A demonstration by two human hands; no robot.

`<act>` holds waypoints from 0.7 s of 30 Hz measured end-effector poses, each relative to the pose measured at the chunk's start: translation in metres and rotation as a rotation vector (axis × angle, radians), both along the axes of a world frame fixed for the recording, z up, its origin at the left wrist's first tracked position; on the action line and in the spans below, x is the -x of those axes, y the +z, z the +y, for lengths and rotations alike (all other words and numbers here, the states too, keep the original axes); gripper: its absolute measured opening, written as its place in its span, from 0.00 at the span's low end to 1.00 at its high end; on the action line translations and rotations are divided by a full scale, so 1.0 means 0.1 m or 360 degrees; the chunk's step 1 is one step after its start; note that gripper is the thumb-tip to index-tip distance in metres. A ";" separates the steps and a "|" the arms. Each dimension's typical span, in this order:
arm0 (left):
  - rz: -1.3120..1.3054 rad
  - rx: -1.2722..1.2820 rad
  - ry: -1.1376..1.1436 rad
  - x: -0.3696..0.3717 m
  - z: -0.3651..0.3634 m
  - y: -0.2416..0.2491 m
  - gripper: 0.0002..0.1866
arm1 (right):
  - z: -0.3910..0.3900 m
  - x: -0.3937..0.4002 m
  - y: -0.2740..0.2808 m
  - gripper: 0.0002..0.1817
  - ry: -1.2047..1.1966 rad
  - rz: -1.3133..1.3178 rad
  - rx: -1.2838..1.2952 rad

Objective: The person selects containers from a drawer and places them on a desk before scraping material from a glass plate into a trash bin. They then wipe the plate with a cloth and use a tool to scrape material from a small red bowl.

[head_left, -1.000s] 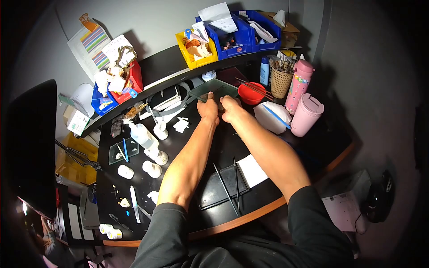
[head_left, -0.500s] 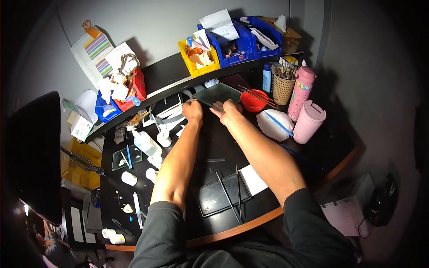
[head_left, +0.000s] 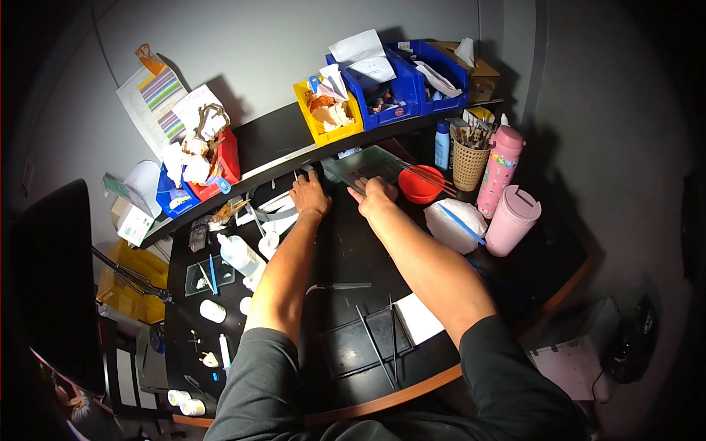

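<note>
Black is covering the broad desk [head_left: 346, 250], and toward its far side a dark greenish glass plate [head_left: 368, 160] is sitting, left of the red bowl. A second ago both hands were holding it; now only the right hand [head_left: 379, 195] is staying there, half-curled at the near edge, its grip partly hidden. The left hand [head_left: 309, 195] is reaching beside the plate, fingers loosely spread and apparently holding nothing; whether the fingertips are touching anything I cannot tell. The red bowl [head_left: 421, 187] is standing by the plate's right corner. Nearer, a slim metal tool [head_left: 340, 286] is now showing whole, clear of the left forearm [head_left: 279, 275].

As for print, a chart [head_left: 162, 92] is carrying coloured stripes, a paper sheet [head_left: 364, 55] is bearing faint lines, a white carton [head_left: 136, 224] is displaying green print, and a blue bin is wearing a small reddish badge [head_left: 399, 112]; all are showing too small to read.
</note>
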State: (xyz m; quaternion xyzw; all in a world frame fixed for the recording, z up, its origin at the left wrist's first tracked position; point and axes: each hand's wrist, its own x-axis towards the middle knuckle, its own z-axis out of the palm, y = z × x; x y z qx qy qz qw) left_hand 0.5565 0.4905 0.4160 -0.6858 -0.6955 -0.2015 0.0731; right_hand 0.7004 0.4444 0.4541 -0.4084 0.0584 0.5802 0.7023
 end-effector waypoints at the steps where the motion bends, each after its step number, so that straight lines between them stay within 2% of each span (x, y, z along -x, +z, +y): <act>1: -0.0005 -0.0009 0.0024 -0.02 0.02 -0.03 0.47 | 0.03 0.00 -0.02 0.14 0.0010 -0.0018 -0.0009; 4: -0.0028 -0.0178 0.0006 -0.12 0.04 0.02 0.39 | 0.09 0.01 -0.06 0.13 0.0020 -0.0074 0.0046; 7: -0.0163 -0.0198 -0.0177 -0.10 0.28 0.00 0.29 | 0.18 -0.01 -0.10 0.10 -0.0039 -0.0054 0.0136; 8: -0.0325 -0.0218 -0.0308 -0.06 0.34 0.02 0.24 | 0.22 -0.02 -0.11 0.10 -0.0076 -0.0034 0.0174; 12: -0.0681 -0.0156 -0.0319 -0.08 0.61 0.09 0.27 | 0.34 -0.02 -0.18 0.09 -0.0169 -0.0061 0.0211; 15: -0.0531 -0.0320 -0.0241 -0.27 0.65 0.18 0.29 | 0.39 0.01 -0.19 0.10 -0.0175 -0.0067 0.0236; 16: -0.0499 -0.0070 -0.0257 -0.30 0.66 0.25 0.33 | 0.39 0.02 -0.18 0.11 -0.0201 -0.0066 0.0248; 21: -0.0027 0.0533 -0.0231 -0.52 1.08 0.29 0.37 | 0.49 0.07 -0.21 0.08 -0.0309 -0.0062 0.0258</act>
